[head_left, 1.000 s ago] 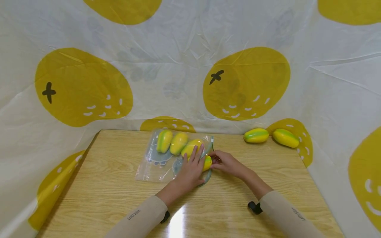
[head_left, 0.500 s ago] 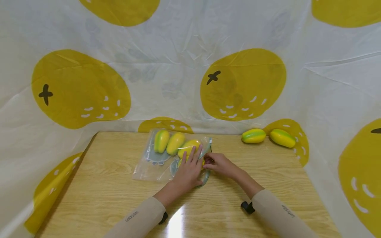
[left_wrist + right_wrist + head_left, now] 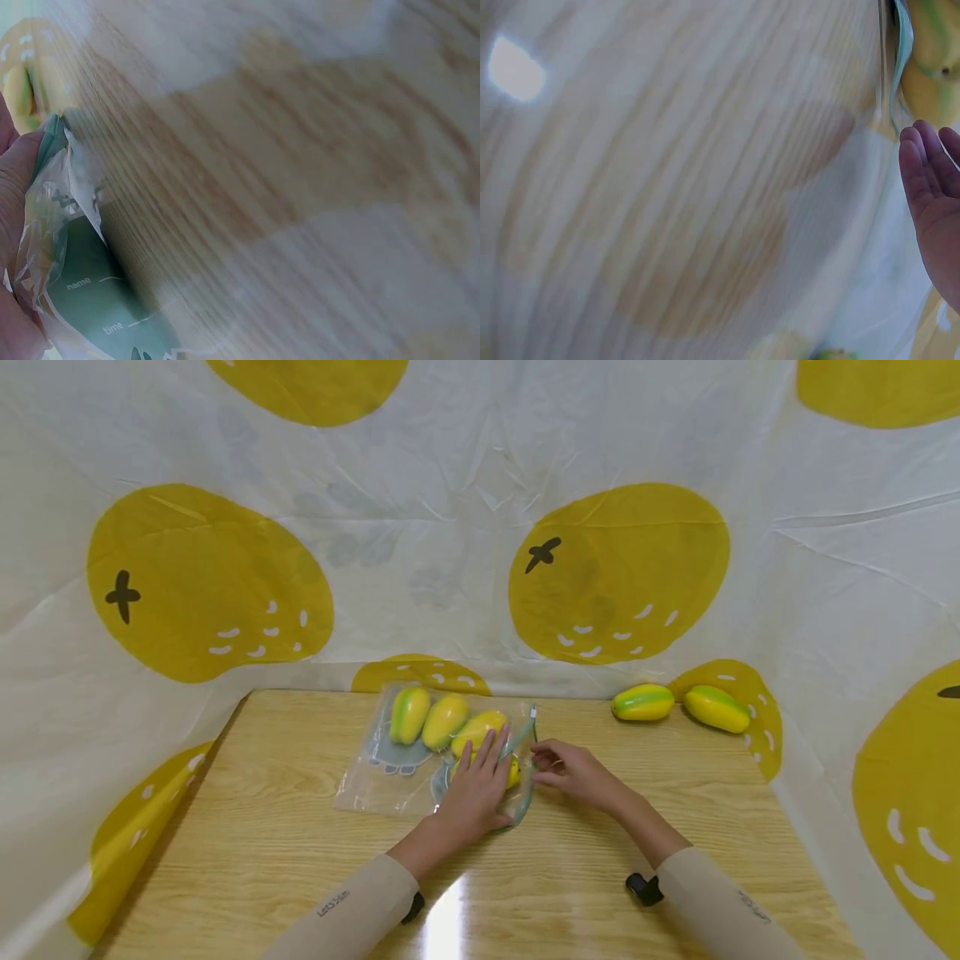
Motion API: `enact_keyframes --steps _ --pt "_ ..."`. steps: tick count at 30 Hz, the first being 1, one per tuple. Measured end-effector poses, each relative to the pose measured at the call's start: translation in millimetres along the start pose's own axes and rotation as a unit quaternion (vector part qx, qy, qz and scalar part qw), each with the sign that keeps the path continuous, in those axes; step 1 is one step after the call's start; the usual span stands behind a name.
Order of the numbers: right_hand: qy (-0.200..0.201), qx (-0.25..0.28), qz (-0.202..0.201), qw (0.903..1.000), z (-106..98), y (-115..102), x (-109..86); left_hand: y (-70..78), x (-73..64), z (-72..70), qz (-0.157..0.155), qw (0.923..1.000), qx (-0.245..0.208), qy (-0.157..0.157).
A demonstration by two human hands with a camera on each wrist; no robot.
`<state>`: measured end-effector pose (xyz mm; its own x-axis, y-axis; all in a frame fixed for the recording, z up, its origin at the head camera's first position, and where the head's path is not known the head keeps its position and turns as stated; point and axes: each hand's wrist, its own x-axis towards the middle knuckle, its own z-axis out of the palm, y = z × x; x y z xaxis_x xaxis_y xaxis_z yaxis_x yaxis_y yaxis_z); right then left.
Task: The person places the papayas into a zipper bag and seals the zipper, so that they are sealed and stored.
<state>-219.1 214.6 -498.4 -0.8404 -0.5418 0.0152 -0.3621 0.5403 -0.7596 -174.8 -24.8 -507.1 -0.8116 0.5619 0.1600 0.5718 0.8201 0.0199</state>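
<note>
A clear zip bag [image 3: 367,797] lies flat on the table, its teal-edged mouth [image 3: 527,797] facing right. Inside are several yellow-green papayas: one [image 3: 410,714] at the left, others beside it, and one [image 3: 514,772] just within the mouth. My left hand [image 3: 474,789] rests over that end with straight, spread fingers, partly covering the nearest papaya; in the left wrist view its thumb [image 3: 22,157] touches the teal edge. Just outside the mouth, my right hand [image 3: 573,772] holds nothing; the right wrist view shows its fingers [image 3: 913,169] extended beside the teal edge.
Two more papayas, one [image 3: 642,702] left of the other [image 3: 716,708], lie at the table's back right. Printed cloth [image 3: 420,593] surrounds the wooden table [image 3: 285,860] at the back and sides. A white slider [image 3: 533,713] sits at the far end of the bag's mouth.
The papaya at the mouth, which stuck out under my right fingers, has moved left into the bag. My right hand has let go and drawn back slightly right; the left stays put.
</note>
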Motion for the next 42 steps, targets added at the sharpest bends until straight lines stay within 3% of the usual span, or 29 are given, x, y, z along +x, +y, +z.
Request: enact_keyframes --steps 8,15,22,30,42 --pt "0.056 -0.059 0.046 0.9956 -39 17 -21.5 -0.5 -1.0 -1.7 0.007 1.0000 -0.002 -0.001" --pt "0.104 -0.116 0.078 0.9847 -89 41 -30.7 -0.8 -0.6 -0.3 0.008 0.9999 -0.011 -0.003" --pt "0.131 -0.156 0.084 0.9754 -127 58 -33.4 1.2 -1.4 0.6 0.010 0.9998 -0.018 -0.002" --pt "0.113 -0.176 0.117 0.9708 -146 74 -26.5 -1.0 -2.8 3.5 0.008 0.9999 -0.006 -0.001" --pt "0.079 -0.208 0.135 0.9656 -154 89 -16.4 -2.2 -3.5 3.6 0.017 0.9998 -0.008 0.007"
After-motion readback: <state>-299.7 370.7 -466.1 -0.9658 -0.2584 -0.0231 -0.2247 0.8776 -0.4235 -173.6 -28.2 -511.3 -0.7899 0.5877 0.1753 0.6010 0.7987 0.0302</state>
